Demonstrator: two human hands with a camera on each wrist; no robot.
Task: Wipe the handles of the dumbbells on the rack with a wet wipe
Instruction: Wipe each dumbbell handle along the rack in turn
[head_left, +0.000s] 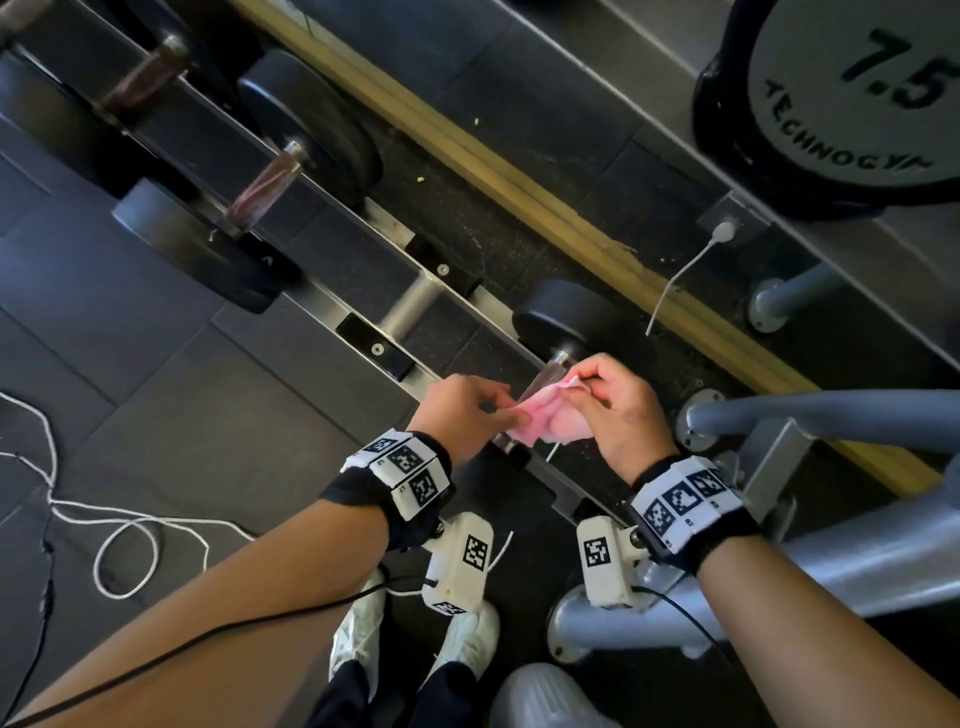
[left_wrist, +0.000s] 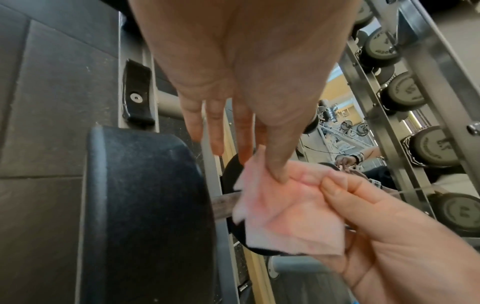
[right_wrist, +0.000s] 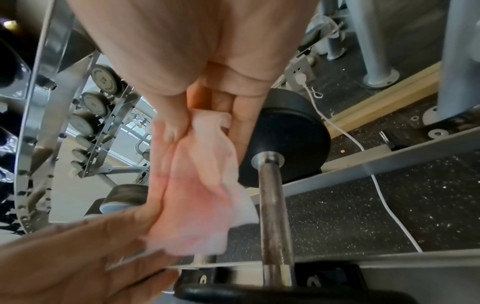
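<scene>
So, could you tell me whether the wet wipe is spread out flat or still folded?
Folded and crumpled. The wet wipe shows creases and doubled layers, pinched between the left hand and right hand beside the dumbbell handle.

Gym: dumbbell rack (head_left: 332, 291), weight plate (head_left: 852, 93), rubber floor (head_left: 130, 364)

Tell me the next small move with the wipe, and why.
Probably lower the wet wipe onto the dumbbell handle and wrap it round. Both the left hand and the right hand pinch the wipe, stretched open beside the handle and, in the right wrist view, apart from its bare metal.
</scene>
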